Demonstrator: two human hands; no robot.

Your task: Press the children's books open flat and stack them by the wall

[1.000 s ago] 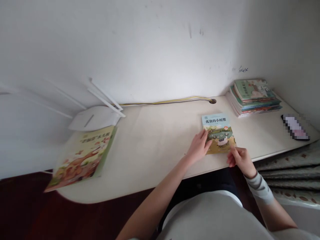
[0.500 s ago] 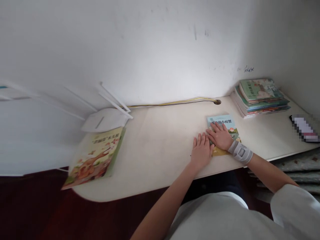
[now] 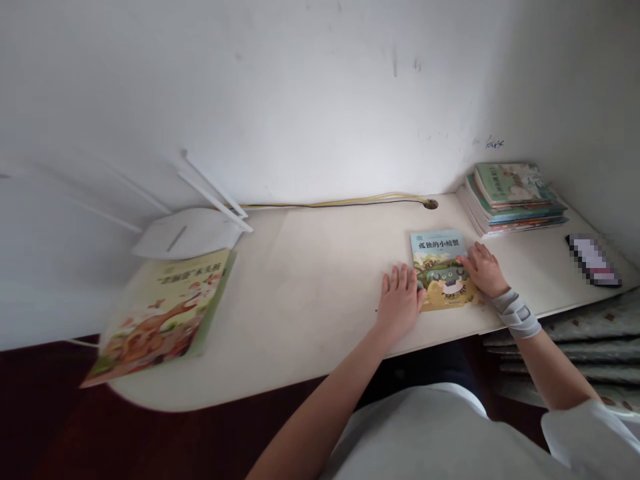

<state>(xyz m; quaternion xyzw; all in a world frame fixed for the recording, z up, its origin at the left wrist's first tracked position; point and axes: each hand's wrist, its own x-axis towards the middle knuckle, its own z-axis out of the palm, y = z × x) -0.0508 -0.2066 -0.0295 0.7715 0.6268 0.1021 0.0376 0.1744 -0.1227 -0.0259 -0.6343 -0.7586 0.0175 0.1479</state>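
Note:
A thin picture book (image 3: 443, 267) with a crab on its blue, green and yellow cover lies flat near the desk's front edge. My left hand (image 3: 400, 300) rests flat on the desk at the book's left side, its fingers stretched out and the thumb at the cover's edge. At the opposite side, my right hand (image 3: 486, 270) lies along the right edge, fingers extended and partly over the cover. A grey band is wrapped around my right wrist. Neither hand grips the book.
A stack of books (image 3: 515, 200) stands at the back right, with a phone (image 3: 593, 260) in front of it. At the left, another picture book (image 3: 165, 313) leans over the desk (image 3: 300, 287) edge beside a white router (image 3: 187, 233). Cables (image 3: 325, 202) run along the wall.
My right hand has slid from the middle of the cover to its right edge, uncovering the title and crab. The left hand stays by the left edge. The view has shifted slightly.

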